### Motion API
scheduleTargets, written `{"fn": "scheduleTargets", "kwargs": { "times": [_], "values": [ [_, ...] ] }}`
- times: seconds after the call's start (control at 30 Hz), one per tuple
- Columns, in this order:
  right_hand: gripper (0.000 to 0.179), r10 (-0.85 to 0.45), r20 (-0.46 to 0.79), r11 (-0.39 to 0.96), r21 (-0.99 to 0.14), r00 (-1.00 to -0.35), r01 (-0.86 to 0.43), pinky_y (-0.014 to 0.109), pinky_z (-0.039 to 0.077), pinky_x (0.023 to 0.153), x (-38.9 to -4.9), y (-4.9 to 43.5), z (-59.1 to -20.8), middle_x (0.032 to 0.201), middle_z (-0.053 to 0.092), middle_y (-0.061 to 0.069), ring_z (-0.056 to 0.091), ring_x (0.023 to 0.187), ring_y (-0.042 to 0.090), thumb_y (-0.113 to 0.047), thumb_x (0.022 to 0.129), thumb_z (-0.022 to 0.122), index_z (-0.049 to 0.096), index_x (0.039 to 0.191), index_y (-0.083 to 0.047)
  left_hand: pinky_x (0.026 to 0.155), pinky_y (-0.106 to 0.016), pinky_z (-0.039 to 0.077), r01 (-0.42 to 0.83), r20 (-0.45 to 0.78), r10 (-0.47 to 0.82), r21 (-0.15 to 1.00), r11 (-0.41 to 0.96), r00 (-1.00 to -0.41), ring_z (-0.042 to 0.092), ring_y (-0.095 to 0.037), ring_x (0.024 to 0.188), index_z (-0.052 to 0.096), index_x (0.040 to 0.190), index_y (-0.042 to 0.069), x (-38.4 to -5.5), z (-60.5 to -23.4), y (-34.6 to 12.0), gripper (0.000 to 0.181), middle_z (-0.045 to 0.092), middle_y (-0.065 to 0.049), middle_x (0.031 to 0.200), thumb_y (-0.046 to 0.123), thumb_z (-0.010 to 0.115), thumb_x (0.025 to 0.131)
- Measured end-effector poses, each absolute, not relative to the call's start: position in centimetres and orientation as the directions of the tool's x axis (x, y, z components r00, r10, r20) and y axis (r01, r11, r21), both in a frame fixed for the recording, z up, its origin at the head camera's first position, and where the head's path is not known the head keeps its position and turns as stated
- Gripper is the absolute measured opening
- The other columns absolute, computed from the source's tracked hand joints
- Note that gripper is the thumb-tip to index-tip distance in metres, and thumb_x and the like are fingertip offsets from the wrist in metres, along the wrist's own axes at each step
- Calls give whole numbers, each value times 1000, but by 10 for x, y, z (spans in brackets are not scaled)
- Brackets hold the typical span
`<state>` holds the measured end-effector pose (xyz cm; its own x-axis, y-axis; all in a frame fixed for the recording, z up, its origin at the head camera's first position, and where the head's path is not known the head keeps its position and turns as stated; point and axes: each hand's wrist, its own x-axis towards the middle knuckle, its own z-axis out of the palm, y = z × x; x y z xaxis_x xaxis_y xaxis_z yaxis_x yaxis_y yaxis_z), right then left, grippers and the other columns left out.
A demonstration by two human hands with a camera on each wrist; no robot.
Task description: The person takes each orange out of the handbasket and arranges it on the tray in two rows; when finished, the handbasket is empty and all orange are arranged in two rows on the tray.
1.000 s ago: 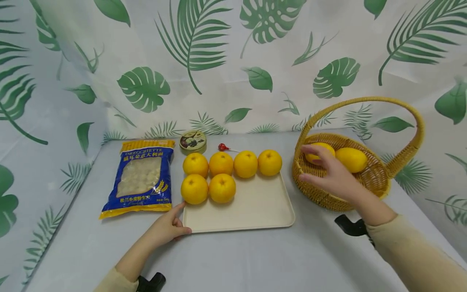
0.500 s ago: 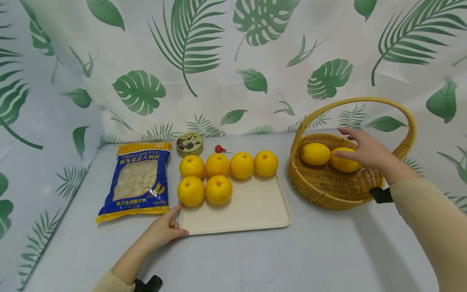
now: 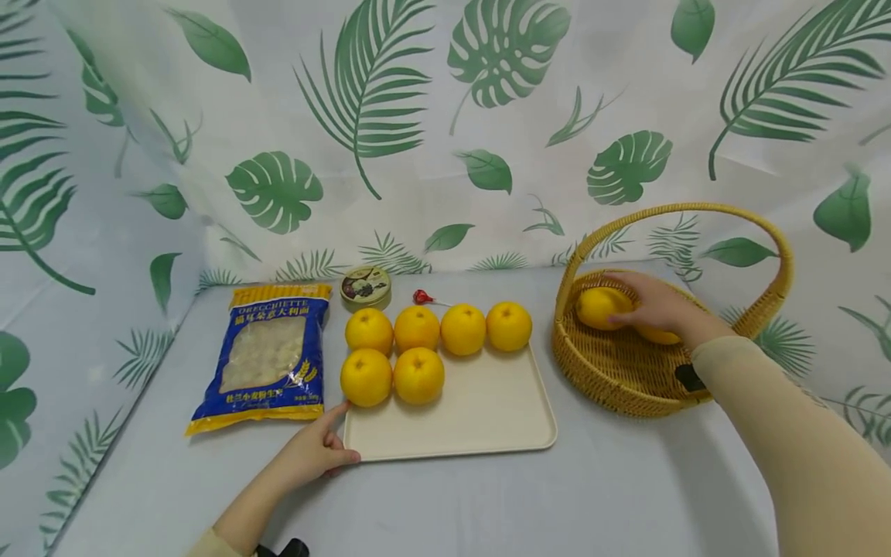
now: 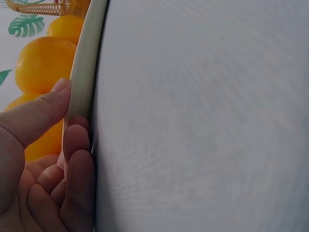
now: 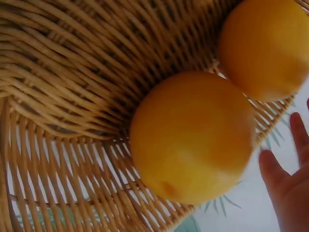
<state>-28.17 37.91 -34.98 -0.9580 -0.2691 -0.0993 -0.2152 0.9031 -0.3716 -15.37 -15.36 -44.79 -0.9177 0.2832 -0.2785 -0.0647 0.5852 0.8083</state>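
Note:
In the head view my left hand point(image 3: 309, 455) holds the front left corner of a cream tray point(image 3: 473, 425). The left wrist view shows the thumb point(image 4: 55, 99) at the rim and the other fingers curled against the tray's side. Several oranges point(image 3: 366, 377) stand in two rows on the tray. My right hand point(image 3: 657, 305) is inside a wicker basket point(image 3: 612, 391), over two more oranges. Its thumb is at the left orange point(image 3: 600, 308) and partly covers the right orange point(image 3: 657, 335). In the right wrist view the fingers point(image 5: 298, 130) are spread, beside the oranges point(image 5: 193, 140).
Left of the tray lies a blue and yellow pasta bag point(image 3: 267, 356). A round tin point(image 3: 366, 287) and a red lollipop point(image 3: 422, 297) are behind the oranges. The basket's tall handle point(image 3: 689, 207) arches over it. A leaf-patterned cloth point(image 3: 411, 139) hangs behind.
My right hand rose off the left orange, passed over the right one, then came back left and down to the left orange. The left hand stays at the tray corner.

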Motion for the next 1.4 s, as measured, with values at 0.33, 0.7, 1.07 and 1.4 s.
{"fn": "scheduleTargets", "kwargs": {
  "times": [0.33, 0.7, 1.07, 1.4],
  "values": [
    [87, -207, -125, 953, -251, -970, -171, 69, 10, 96, -287, 384, -362, 144, 26, 23, 24, 129, 46, -38, 73, 73, 27, 142, -14, 48, -27, 41, -74, -287, 276, 804, 590, -917, 48, -14, 50, 25, 142, 1, -154, -446, -152, 90, 55, -2, 59, 26, 76, 72],
    [89, -168, -126, 974, -175, -978, -145, 74, -2, 91, -286, 392, -377, 144, 26, 22, 26, 127, 46, -35, 72, 74, 23, 144, -18, 49, -27, 40, -95, -307, 263, 796, 597, -915, 48, -14, 49, 25, 142, 4, -157, -450, -149, 90, 55, -2, 58, 26, 76, 71],
    [84, -194, -78, 966, -186, -978, -177, 75, 0, 91, -281, 382, -372, 141, 33, 20, 30, 127, 42, -38, 71, 75, 30, 141, -20, 48, -28, 41, -85, -296, 278, 809, 582, -914, 48, -14, 49, 25, 142, 2, -157, -449, -152, 89, 54, -2, 58, 25, 76, 72],
    [84, -248, -25, 927, -297, -968, -230, 60, 22, 99, -269, 369, -347, 141, 31, 22, 31, 124, 42, -26, 74, 74, 27, 141, -11, 48, -28, 40, -86, -289, 264, 806, 585, -920, 47, -14, 48, 26, 141, 1, -157, -448, -153, 88, 53, -2, 58, 21, 76, 72]
  ]
}}
